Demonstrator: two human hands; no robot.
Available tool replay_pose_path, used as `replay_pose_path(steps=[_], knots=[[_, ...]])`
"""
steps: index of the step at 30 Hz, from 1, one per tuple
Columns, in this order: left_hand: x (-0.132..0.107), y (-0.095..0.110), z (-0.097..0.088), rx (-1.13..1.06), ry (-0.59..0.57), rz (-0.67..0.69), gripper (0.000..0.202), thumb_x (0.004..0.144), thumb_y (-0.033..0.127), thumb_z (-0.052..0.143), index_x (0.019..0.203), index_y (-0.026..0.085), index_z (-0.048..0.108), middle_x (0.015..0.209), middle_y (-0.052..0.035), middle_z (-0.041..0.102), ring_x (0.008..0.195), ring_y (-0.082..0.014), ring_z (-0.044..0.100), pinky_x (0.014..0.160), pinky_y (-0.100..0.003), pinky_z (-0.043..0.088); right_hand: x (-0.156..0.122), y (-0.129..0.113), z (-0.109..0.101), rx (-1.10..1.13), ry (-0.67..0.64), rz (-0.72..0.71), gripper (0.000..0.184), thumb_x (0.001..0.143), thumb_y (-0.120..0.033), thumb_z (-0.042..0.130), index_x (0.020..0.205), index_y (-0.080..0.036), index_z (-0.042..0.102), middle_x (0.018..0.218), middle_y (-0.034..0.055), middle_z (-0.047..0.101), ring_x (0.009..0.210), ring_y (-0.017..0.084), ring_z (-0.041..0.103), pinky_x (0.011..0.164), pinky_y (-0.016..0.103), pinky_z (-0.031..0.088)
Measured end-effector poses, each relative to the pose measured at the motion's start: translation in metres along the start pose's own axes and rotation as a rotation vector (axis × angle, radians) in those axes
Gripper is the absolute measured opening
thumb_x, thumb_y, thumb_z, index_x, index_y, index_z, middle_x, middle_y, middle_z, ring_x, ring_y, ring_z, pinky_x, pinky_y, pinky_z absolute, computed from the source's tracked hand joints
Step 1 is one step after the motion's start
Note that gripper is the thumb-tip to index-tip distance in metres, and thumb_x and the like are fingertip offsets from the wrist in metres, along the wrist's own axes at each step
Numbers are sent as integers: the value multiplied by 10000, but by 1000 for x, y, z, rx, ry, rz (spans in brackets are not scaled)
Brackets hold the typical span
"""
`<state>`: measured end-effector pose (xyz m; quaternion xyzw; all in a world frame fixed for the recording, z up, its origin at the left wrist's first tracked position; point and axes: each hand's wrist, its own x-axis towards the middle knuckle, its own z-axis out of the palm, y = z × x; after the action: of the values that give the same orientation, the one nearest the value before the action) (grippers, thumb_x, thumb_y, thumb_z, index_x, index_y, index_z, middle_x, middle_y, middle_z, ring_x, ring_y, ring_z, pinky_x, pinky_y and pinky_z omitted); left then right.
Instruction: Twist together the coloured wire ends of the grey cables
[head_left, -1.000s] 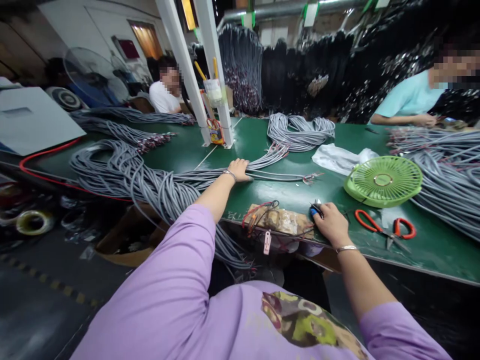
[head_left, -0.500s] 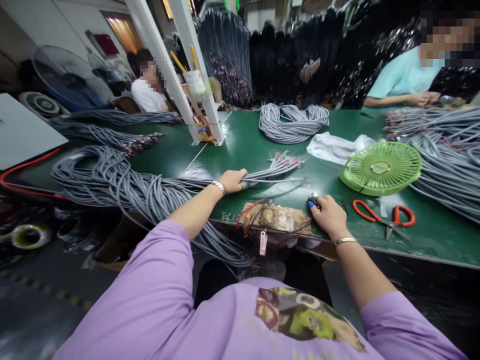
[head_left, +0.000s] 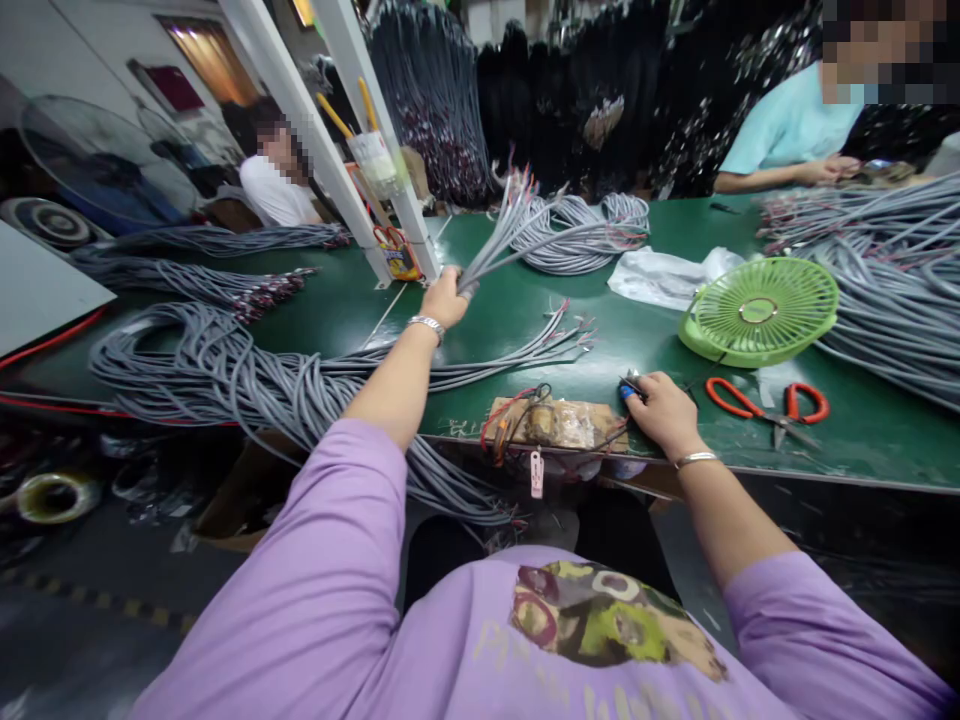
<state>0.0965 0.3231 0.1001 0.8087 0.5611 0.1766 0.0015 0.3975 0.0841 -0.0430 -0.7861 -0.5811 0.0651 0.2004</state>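
My left hand (head_left: 448,300) is closed round a bundle of grey cables (head_left: 499,235), whose stripped ends with reddish wires fan out up and away from me. Below that hand, other loose grey cables (head_left: 517,350) lie on the green table, running from a large coiled heap (head_left: 217,365) on the left. My right hand (head_left: 664,412) rests near the front edge, closed round a small dark tool (head_left: 634,381) with a metal tip; its kind is mostly hidden. Something blue shows at the thumb. Just left of this hand sits a cardboard-backed, taped device (head_left: 559,422) with red and black wires.
Orange-handled scissors (head_left: 780,425) and a green fan (head_left: 759,310) stand to the right. Behind are a plastic bag (head_left: 667,278) and a cable coil (head_left: 562,250). More cables (head_left: 892,290) pile at far right. A white post (head_left: 390,150) rises at back left. Two people sit across the table.
My left hand has lifted and moved away from me with a cable bundle, whose ends now point upward. Other cables stay on the table. My right hand has barely moved.
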Motion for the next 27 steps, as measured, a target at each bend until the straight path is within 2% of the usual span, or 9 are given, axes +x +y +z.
replay_pose_path(steps=[3, 5, 7, 10, 12, 16, 22, 24, 27], knots=[[0, 22, 30, 100, -203, -96, 694, 829, 369, 656, 1429, 108, 426, 1398, -200, 565, 1265, -310, 569, 1063, -383, 443, 0, 1, 1, 4, 16, -11, 311, 933, -369, 479, 1014, -192, 722, 1073, 91, 660, 911, 212, 610, 652, 288, 378], [-11, 32, 44, 79, -241, 8, 695, 822, 381, 656, 1429, 124, 435, 1420, -177, 550, 1289, -300, 552, 1084, -366, 429, 1, 2, 1, 6, 22, -16, 308, 931, -373, 480, 996, -193, 721, 1059, 92, 660, 905, 213, 606, 647, 289, 374], [-26, 37, 52, 14, -278, 151, 587, 865, 383, 588, 1389, 143, 477, 1338, -131, 615, 1193, -256, 611, 1034, -336, 464, 1, 2, 1, 8, 24, -12, 305, 929, -380, 485, 995, -196, 719, 1055, 89, 660, 895, 212, 603, 640, 289, 368], [-49, 36, 52, 0, -418, 315, 549, 870, 409, 565, 1352, 151, 509, 1212, -101, 681, 1047, -235, 664, 932, -324, 509, 1, 1, 0, 7, 13, 0, 306, 934, -386, 485, 991, -195, 716, 1062, 90, 659, 887, 209, 602, 637, 286, 360], [-61, 35, 49, 101, -479, 392, 579, 838, 429, 603, 1337, 143, 528, 1217, -122, 675, 1077, -268, 653, 946, -343, 502, 1, 0, -1, 7, 1, 5, 309, 939, -388, 483, 991, -190, 713, 1067, 91, 659, 891, 208, 603, 638, 285, 359], [-78, 42, 44, 282, -476, 446, 458, 864, 341, 547, 1272, 136, 580, 1229, -149, 663, 1137, -284, 630, 993, -349, 476, 0, 0, -2, 14, -2, 9, 310, 938, -384, 482, 990, -183, 713, 1080, 92, 656, 899, 210, 603, 642, 289, 362], [-100, 50, 33, 274, -465, 344, 401, 868, 256, 512, 1254, 183, 594, 1055, -110, 731, 992, -269, 686, 847, -342, 507, 1, 1, -2, 27, 5, -5, 304, 926, -374, 486, 976, -184, 717, 1060, 104, 654, 884, 213, 594, 653, 299, 377], [-102, 47, 28, 117, -395, 312, 310, 895, 303, 506, 1145, 175, 639, 983, -99, 736, 916, -245, 687, 802, -326, 506, 1, 1, -1, 21, 6, -9, 308, 926, -380, 482, 958, -182, 716, 1057, 107, 655, 888, 215, 594, 653, 300, 377], [-102, 41, 22, -312, -325, 232, 311, 924, 426, 505, 961, 154, 652, 860, -73, 723, 733, -167, 649, 690, -273, 497, 2, 2, 0, 21, 14, -15, 319, 926, -389, 477, 959, -182, 719, 1058, 109, 658, 894, 219, 594, 655, 300, 378]])
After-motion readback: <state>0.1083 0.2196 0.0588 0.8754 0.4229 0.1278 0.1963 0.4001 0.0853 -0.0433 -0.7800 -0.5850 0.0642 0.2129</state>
